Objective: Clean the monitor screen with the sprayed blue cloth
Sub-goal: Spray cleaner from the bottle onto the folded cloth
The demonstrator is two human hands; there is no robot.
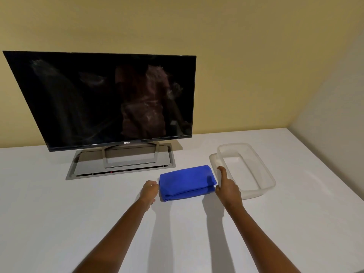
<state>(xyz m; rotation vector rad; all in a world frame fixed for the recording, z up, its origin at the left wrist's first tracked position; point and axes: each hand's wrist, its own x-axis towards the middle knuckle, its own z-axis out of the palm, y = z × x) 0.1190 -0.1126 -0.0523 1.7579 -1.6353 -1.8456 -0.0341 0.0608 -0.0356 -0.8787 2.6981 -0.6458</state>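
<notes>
Flanking the folded blue cloth (pixel 186 182) on the surface (pixel 78 203), left hand (pixel 149 191) and right hand (pixel 228 189) touch its ends, each grip apart, poised to lift it toward the smudged monitor screen (pixel 102 97).

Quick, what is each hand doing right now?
Left hand: loosely curled at the blue cloth's left edge, holding nothing.
Right hand: open against the cloth's right edge, holding nothing.

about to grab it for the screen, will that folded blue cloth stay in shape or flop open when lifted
The cloth will likely flop: it is soft fabric folded in loose layers, with edges stacked along its near side. Lifted by one end, the layers would probably unfold and hang. It looks light and unlikely to slide far on the table. The left hand and right hand flank it, which should keep the fold together.
</notes>
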